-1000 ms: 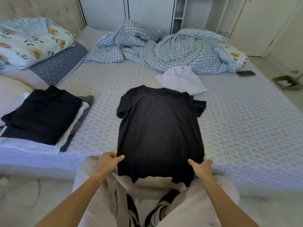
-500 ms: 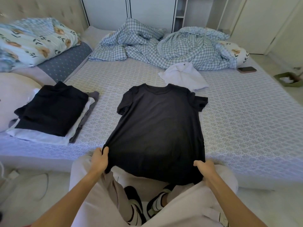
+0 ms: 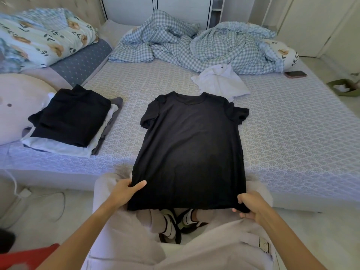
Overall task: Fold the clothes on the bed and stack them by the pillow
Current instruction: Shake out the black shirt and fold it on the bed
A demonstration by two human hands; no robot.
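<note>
A black T-shirt (image 3: pixel 192 141) lies face up on the bed (image 3: pixel 292 137), collar far from me, its hem hanging over the near edge above my knees. My left hand (image 3: pixel 124 191) pinches the hem's left corner. My right hand (image 3: pixel 251 206) grips the hem's right corner. A stack of folded clothes (image 3: pixel 72 121), black on top of white and grey, rests at the left beside a round pale pillow (image 3: pixel 17 106). A crumpled white garment (image 3: pixel 220 80) lies just beyond the shirt's right shoulder.
A rumpled blue checked duvet (image 3: pixel 194 45) covers the far part of the bed. Floral bedding (image 3: pixel 39 38) is piled at the far left. A phone (image 3: pixel 295 74) lies at the right edge. A green bin (image 3: pixel 342 87) stands on the floor, and a cable (image 3: pixel 21 193) trails at the left.
Both hands have drawn the shirt's hem toward me and off the bed edge, and the hem is now stretched flat between them. The view has shifted slightly.
</note>
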